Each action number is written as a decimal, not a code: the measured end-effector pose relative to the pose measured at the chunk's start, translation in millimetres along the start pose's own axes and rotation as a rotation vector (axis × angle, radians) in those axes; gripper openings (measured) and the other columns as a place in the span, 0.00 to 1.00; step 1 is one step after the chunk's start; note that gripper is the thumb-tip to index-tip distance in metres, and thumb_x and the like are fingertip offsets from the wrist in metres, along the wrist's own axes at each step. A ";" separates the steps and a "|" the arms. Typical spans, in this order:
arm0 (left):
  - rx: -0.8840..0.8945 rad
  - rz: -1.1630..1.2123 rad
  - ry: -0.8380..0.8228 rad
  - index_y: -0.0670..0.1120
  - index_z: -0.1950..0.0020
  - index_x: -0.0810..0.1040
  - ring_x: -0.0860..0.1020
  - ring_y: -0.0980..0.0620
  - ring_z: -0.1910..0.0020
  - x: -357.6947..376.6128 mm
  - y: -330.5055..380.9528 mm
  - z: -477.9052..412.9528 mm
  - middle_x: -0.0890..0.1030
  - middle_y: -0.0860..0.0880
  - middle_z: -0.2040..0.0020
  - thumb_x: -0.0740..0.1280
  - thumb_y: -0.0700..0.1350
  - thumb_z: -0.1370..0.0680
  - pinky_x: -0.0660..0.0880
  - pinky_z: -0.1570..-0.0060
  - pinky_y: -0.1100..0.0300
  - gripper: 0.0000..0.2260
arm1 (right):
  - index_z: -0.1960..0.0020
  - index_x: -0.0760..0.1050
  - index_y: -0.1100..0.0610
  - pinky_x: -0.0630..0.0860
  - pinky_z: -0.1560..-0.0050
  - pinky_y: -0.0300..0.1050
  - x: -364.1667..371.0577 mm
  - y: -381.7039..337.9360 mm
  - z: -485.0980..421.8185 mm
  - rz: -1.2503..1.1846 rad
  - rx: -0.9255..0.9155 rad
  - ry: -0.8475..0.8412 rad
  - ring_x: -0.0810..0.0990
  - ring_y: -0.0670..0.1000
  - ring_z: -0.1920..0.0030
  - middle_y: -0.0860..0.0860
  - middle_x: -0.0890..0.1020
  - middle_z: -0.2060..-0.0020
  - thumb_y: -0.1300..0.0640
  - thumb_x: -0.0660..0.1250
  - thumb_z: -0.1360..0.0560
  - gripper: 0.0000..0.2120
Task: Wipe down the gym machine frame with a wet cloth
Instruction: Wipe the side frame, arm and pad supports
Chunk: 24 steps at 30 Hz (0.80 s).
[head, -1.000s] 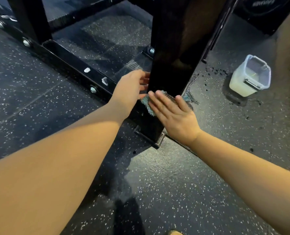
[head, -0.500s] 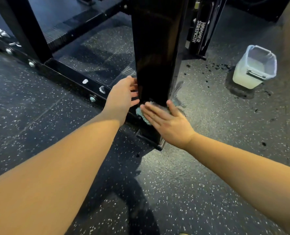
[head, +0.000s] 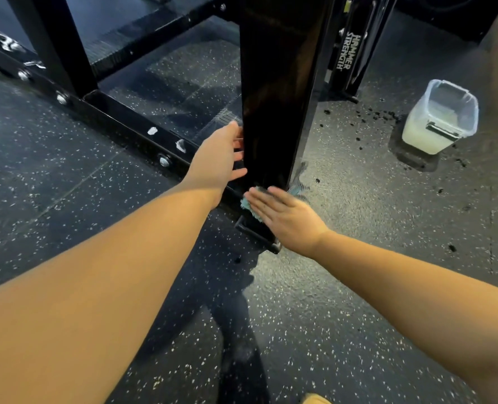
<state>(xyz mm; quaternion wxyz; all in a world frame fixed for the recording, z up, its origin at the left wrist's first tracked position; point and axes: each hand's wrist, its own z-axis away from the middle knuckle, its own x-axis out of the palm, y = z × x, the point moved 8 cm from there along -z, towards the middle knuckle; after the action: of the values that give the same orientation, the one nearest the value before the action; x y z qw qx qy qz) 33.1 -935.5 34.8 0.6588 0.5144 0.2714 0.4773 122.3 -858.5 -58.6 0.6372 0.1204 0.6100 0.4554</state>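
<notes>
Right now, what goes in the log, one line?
right hand: flat, pressing cloth on post base | left hand: resting against post

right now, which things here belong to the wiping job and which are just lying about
In the job: teal cloth under the flat right hand; black upright post, left hand on it; tub of cloudy liquid, probably for wetting.
Just about: speckled floor; dark drips beside the tub; shoe tip at bottom edge.
</notes>
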 end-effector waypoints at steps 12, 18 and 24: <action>-0.025 -0.018 0.008 0.49 0.44 0.75 0.78 0.55 0.49 -1.6 2.9 -2.4 0.80 0.53 0.52 0.53 0.50 0.17 0.76 0.43 0.50 0.13 | 0.25 0.62 0.57 0.42 0.27 0.58 -40.6 63.6 14.4 0.030 0.364 0.537 0.49 0.53 0.23 0.50 0.65 0.27 0.64 0.50 0.24 0.27; -0.051 -0.030 -0.036 0.50 0.43 0.74 0.76 0.56 0.50 -0.7 1.7 -0.1 0.78 0.53 0.51 0.52 0.50 0.17 0.75 0.45 0.52 0.12 | 0.24 0.57 0.55 0.41 0.27 0.61 -23.1 48.4 10.6 -0.001 0.370 0.512 0.40 0.52 0.23 0.51 0.55 0.24 0.62 0.54 0.27 0.31; -0.043 -0.084 0.016 0.52 0.55 0.74 0.76 0.54 0.54 -6.1 17.7 0.1 0.78 0.53 0.56 0.52 0.50 0.18 0.72 0.45 0.52 0.13 | 0.22 0.39 0.48 0.47 0.25 0.57 -59.1 100.0 13.3 -0.586 0.830 0.972 0.37 0.52 0.24 0.46 0.36 0.24 0.64 0.52 0.20 0.33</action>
<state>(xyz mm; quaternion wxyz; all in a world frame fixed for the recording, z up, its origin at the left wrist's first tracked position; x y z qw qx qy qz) 24.6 -940.8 50.6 0.6870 0.4845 0.2878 0.4587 100.2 -840.5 54.7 0.2901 -0.0330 0.9564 -0.0032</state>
